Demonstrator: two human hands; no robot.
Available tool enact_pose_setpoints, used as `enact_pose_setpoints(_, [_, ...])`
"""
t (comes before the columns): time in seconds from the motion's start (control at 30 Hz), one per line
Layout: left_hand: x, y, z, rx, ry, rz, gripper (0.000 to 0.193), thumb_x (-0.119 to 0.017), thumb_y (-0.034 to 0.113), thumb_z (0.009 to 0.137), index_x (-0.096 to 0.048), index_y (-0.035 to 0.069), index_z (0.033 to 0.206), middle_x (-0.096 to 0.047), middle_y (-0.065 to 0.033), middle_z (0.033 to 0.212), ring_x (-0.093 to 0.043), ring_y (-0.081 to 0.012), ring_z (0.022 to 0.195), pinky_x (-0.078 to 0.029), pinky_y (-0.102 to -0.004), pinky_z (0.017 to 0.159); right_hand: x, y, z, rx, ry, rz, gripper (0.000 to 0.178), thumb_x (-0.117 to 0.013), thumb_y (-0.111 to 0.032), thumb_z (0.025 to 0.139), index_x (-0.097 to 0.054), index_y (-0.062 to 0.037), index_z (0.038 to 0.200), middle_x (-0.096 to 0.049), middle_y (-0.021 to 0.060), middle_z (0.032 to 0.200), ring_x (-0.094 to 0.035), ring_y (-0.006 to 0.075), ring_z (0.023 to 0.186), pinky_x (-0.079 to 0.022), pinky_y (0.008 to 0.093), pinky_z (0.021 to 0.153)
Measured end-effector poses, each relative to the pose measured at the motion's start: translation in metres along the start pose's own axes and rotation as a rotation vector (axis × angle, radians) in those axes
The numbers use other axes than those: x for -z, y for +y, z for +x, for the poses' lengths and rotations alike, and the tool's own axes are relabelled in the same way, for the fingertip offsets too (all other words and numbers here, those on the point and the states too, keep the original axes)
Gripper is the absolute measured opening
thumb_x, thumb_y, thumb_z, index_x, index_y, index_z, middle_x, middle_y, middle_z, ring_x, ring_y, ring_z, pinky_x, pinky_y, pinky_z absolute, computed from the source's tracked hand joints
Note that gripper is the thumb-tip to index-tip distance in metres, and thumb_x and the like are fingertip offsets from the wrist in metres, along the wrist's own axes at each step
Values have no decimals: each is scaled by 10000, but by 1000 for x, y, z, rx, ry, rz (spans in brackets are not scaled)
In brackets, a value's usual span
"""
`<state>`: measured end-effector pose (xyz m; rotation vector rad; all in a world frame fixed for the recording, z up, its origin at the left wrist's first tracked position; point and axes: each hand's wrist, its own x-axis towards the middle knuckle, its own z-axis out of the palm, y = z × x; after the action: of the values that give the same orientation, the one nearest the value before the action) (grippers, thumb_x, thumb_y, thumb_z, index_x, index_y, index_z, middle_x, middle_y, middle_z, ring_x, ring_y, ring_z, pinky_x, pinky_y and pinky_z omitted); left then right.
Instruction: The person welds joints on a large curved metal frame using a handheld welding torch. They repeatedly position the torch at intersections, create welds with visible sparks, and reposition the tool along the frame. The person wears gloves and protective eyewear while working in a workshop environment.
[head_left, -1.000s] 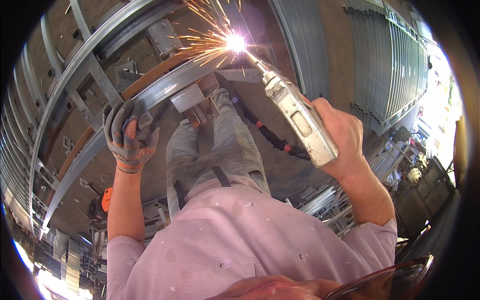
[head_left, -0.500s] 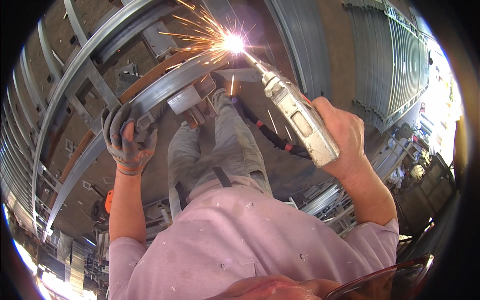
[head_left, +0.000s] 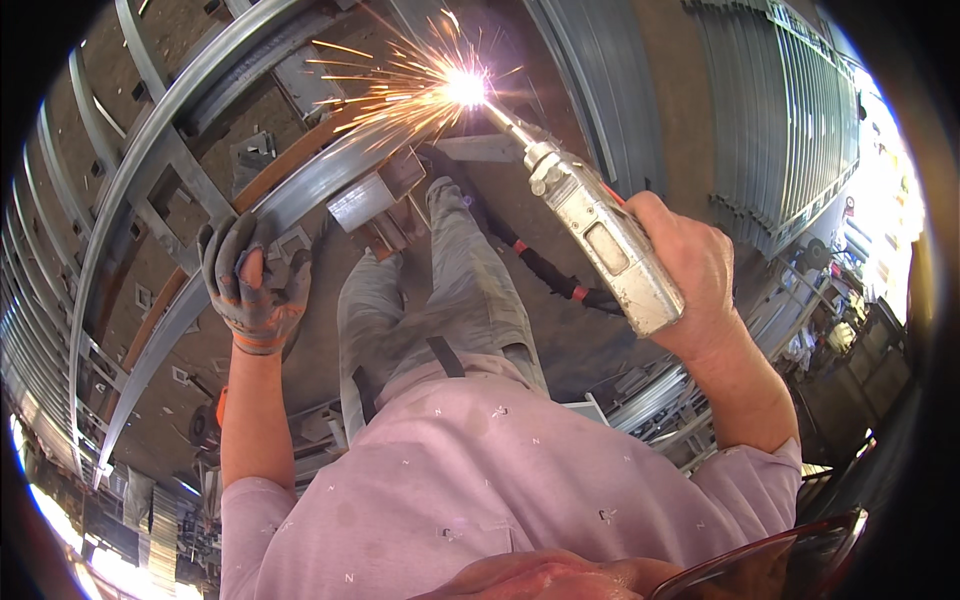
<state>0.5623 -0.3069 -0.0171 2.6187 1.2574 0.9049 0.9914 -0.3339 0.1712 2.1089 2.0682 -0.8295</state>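
Observation:
My right hand [head_left: 685, 265] is bare and wrapped round the body of a worn silver welding gun [head_left: 605, 240]. The gun points up and to the left, its thin nozzle ending in a bright white flare [head_left: 466, 88] at the far end of a long steel rail [head_left: 320, 182]. Orange sparks fan out leftward from there. My left hand [head_left: 255, 285], in a grey glove with an orange cuff, is curled over the same rail closer to me; one bare fingertip shows through the glove. The glare hides the exact spot being welded.
A short square steel tube [head_left: 362, 203] sits beside the rail near my legs. Curved steel frames [head_left: 150, 130] fill the left side. Long grey metal profiles [head_left: 775, 120] are stacked at the right. A black hose with red bands [head_left: 545, 270] hangs past my right leg.
The sparks have spread into a fuller fan, while the flare stays about where it was. Both hands keep their holds, with only slight shifts in view.

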Motion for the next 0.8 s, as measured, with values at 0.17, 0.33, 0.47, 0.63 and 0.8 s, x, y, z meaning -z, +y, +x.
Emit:
enact_pose_setpoints(0.17, [1,1,-1,19,-17,13,665,-819,238,924,-537,144,1519,-678,-148,1436,-645,-413,1338,-455,-638,1199,-2,5,-2,21,18,-10,344,-827,-369,945,-665,-83,1049,-742,164,823,-746,395,744,-563,456,637])
enact_pose_setpoints(0.33, [2,0,-1,7,-27,26,671,-834,286,935,-539,134,1519,-676,-150,1429,-647,-407,1329,-455,-637,1204,-3,7,-3,25,36,-23,377,-841,-397,939,-655,-86,1040,-746,159,809,-747,387,726,-563,457,624])
enact_pose_setpoints(0.47, [3,1,0,16,-31,40,660,-842,308,933,-564,122,1502,-667,-160,1441,-645,-409,1334,-455,-637,1206,-4,8,-4,23,33,-24,376,-841,-395,936,-648,-87,1030,-746,158,809,-747,389,729,-564,457,624])
enact_pose_setpoints(0.63, [1,2,-3,30,-13,39,650,-847,299,923,-578,124,1488,-655,-171,1454,-645,-419,1330,-457,-634,1202,-4,10,-5,21,33,-30,375,-839,-392,935,-645,-86,1031,-745,158,807,-746,393,729,-568,459,626])
enact_pose_setpoints(0.8, [1,-2,-4,12,-15,31,682,-842,282,928,-541,131,1521,-649,-171,1466,-631,-420,1351,-448,-639,1210,-4,12,-6,15,31,-24,380,-837,-391,931,-643,-83,1037,-744,161,804,-748,395,736,-572,459,635])
